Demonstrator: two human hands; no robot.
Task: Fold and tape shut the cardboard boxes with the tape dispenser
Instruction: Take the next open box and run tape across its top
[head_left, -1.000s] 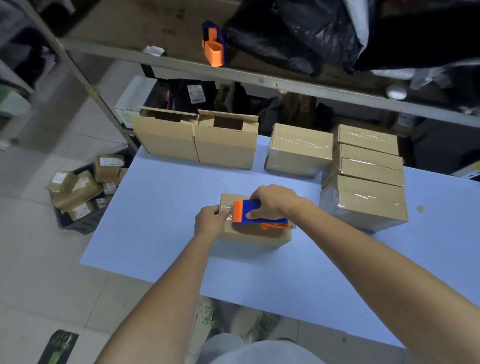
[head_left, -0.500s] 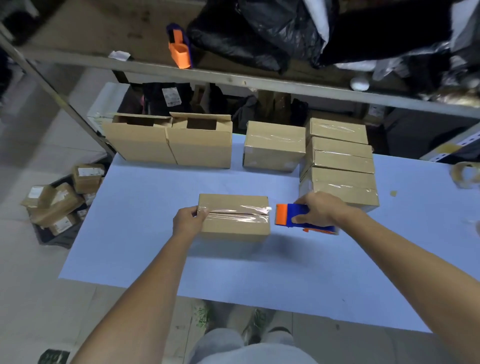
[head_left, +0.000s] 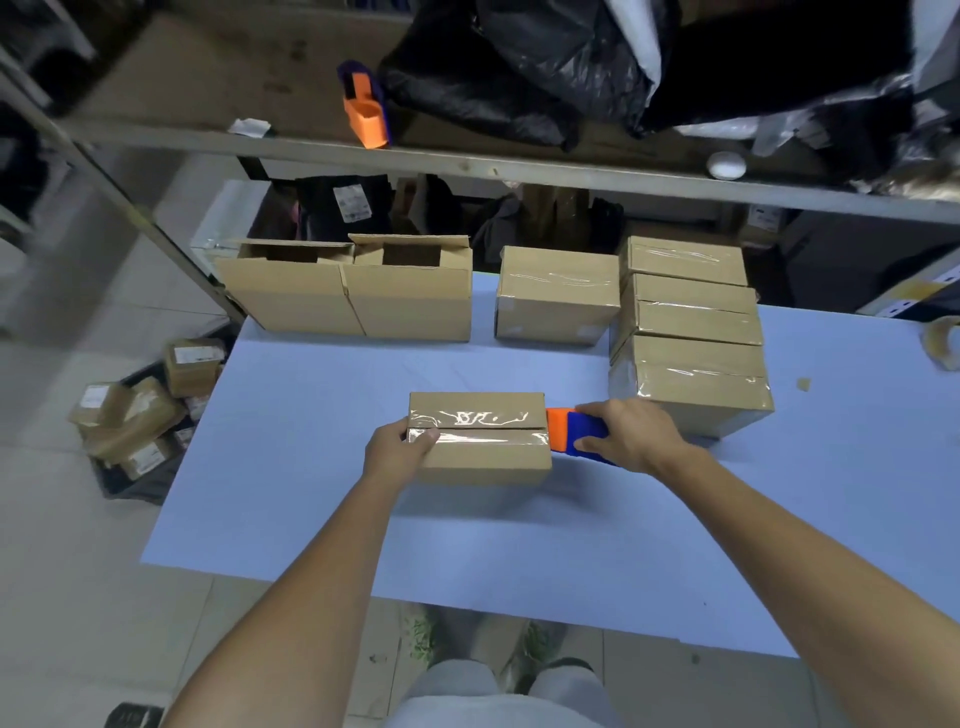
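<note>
Box being taped (head_left: 480, 439): sitting on the pale blue worktop (head_left: 322, 499), flaps down, a strip of clear tape lying wrinkled along its top seam.
Left hand (head_left: 397, 451): gripping the box's left end, thumb lying on top over the tape, grip closed around the corner.
Right hand (head_left: 631, 435): wrapping its grip around the tape dispenser (head_left: 574, 435), fingers folded over the blue body.
Tape dispenser: sitting just off the box's right end, its orange nose touching or nearly touching that edge; I cannot tell which.
Sealed boxes (head_left: 691, 353): standing stacked to the right of and behind the box, with one more (head_left: 557, 295) sitting directly behind it.
Open boxes (head_left: 353, 296): standing side by side behind the box and to its left, flaps up.
Second dispenser (head_left: 363, 111): resting on the shelf (head_left: 467, 166) above and behind the box.
Tape roll (head_left: 943, 343): lying far to the box's right, at the frame edge.
</note>
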